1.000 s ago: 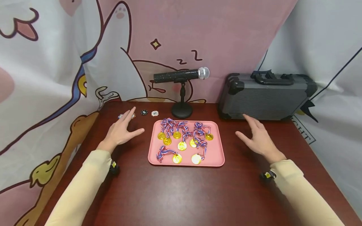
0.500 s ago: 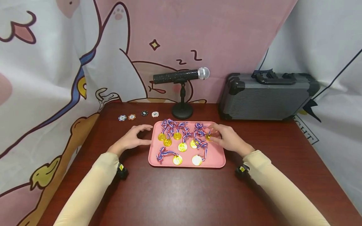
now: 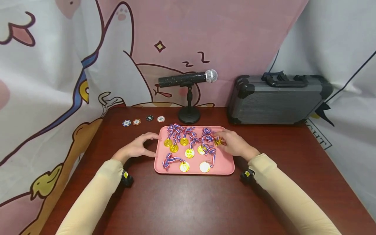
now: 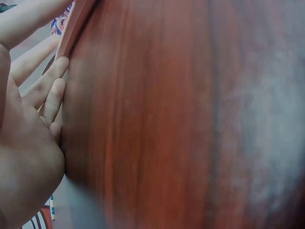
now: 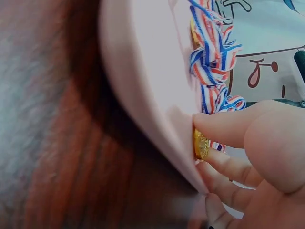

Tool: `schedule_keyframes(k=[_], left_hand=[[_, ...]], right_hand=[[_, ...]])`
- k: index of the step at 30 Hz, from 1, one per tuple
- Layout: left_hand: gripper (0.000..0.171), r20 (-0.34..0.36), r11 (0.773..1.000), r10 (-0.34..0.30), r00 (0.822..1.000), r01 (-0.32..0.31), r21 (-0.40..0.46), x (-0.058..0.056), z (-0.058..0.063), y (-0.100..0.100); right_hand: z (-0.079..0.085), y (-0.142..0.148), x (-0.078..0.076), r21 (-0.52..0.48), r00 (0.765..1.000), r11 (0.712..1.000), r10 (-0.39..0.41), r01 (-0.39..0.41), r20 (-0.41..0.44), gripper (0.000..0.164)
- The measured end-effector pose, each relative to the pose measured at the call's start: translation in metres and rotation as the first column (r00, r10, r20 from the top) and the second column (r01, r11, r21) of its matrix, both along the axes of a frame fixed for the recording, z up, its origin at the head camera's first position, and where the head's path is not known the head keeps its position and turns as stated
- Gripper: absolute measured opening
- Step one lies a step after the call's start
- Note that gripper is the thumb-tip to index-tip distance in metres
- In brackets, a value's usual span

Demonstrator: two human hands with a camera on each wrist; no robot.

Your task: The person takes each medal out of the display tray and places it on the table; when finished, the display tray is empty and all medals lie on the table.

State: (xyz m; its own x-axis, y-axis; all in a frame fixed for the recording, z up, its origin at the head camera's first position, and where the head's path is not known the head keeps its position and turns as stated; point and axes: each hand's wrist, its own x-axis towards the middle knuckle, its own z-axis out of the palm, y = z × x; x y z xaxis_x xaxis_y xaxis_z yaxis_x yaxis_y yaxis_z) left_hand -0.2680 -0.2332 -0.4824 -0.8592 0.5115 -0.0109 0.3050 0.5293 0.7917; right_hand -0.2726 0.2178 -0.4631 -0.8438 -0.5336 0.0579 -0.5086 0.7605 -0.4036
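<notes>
A pink tray [image 3: 223, 168] holds several gold medals with knotted red, white and blue ribbons. My left hand [image 3: 136, 148] rests at the tray's left rim, thumb and forefinger spread apart; the left wrist view has its lower fingers [image 4: 56, 90] against the tray's side. Over the right part of the tray, my right hand [image 3: 235, 143] pinches a gold medal [image 5: 200, 144] between thumb and forefinger, while its other fingers reach down by the rim. The nearest loose medal to it is a gold one [image 3: 202, 150]. Part of the pinched medal's ribbon is hidden.
Behind the tray stands a black microphone [image 3: 183, 79] on a round-based stand [image 3: 189, 115]. A grey case [image 3: 276, 104] is at the back right. Several poker chips [image 3: 136, 122] lie at the back left of the brown table [image 3: 188, 205]. Printed cloth hangs around the back and sides.
Both hands have come inward from beside the tray. The left has reached the tray's left rim; the right has moved over the tray and taken a medal at its right side.
</notes>
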Motion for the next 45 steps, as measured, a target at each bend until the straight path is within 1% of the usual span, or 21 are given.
schedule_keyframes(k=[3,8,12,16,19,23,25,27,30,34,36,38,41,45], left_hand=[[0.072,-0.016,0.999,-0.029,0.999,0.030,0.011,-0.001,-0.001,0.000],[0.072,0.008,1.000,-0.016,1.000,0.016,0.003,-0.002,-0.003,-0.001],[0.072,0.009,1.000,-0.013,1.000,0.013,0.004,-0.002,-0.003,-0.002],[0.073,0.002,1.000,-0.019,1.000,0.019,0.011,-0.002,-0.003,-0.002],[0.073,0.000,1.000,-0.019,1.000,0.019,0.016,-0.002,-0.002,-0.001],[0.073,-0.009,1.000,-0.026,1.000,0.026,0.017,-0.003,-0.003,-0.002],[0.072,-0.016,0.999,-0.033,0.999,0.033,0.019,-0.003,-0.004,-0.003],[0.072,-0.023,0.999,-0.039,0.999,0.040,0.022,-0.003,-0.005,-0.003],[0.072,-0.026,0.999,-0.040,0.999,0.041,0.022,-0.003,-0.005,-0.004],[0.073,-0.011,1.000,-0.026,1.000,0.027,0.016,-0.003,-0.003,-0.004],[0.073,-0.006,1.000,-0.022,1.000,0.022,0.014,-0.003,-0.003,-0.004],[0.073,-0.007,1.000,-0.023,1.000,0.023,0.012,-0.003,-0.002,-0.004],[0.072,-0.012,1.000,-0.029,1.000,0.029,0.009,-0.003,-0.003,-0.003],[0.072,-0.008,1.000,-0.027,1.000,0.027,0.008,-0.003,-0.005,-0.003]], right_hand=[[0.000,0.001,-0.001,-0.031,1.000,0.999,0.019,-0.019,-0.007,0.045],[0.003,0.005,-0.007,-0.106,0.999,0.994,0.037,-0.035,0.012,0.031],[0.005,0.013,-0.011,-0.161,0.999,0.987,0.004,0.005,0.054,0.027],[0.011,0.025,-0.015,-0.227,0.995,0.971,-0.052,0.071,0.088,0.029],[0.018,0.037,-0.019,-0.308,0.991,0.943,-0.101,0.125,0.092,0.029],[0.029,0.053,-0.026,-0.423,0.979,0.884,-0.191,0.201,0.066,0.031],[0.033,0.061,-0.027,-0.455,0.970,0.859,-0.238,0.234,0.049,0.032],[0.034,0.067,-0.027,-0.465,0.962,0.848,-0.270,0.253,0.031,0.032],[0.025,0.074,-0.026,-0.453,0.962,0.854,-0.270,0.255,0.033,0.032],[0.001,0.080,-0.023,-0.397,0.973,0.889,-0.216,0.229,0.078,0.031],[-0.009,0.081,-0.022,-0.365,0.978,0.907,-0.190,0.207,0.083,0.031],[-0.017,0.081,-0.021,-0.341,0.982,0.921,-0.177,0.188,0.065,0.031],[-0.022,0.081,-0.021,-0.313,0.986,0.936,-0.162,0.162,0.024,0.031],[-0.020,0.080,-0.022,-0.245,0.989,0.958,-0.150,0.148,0.013,0.030]])
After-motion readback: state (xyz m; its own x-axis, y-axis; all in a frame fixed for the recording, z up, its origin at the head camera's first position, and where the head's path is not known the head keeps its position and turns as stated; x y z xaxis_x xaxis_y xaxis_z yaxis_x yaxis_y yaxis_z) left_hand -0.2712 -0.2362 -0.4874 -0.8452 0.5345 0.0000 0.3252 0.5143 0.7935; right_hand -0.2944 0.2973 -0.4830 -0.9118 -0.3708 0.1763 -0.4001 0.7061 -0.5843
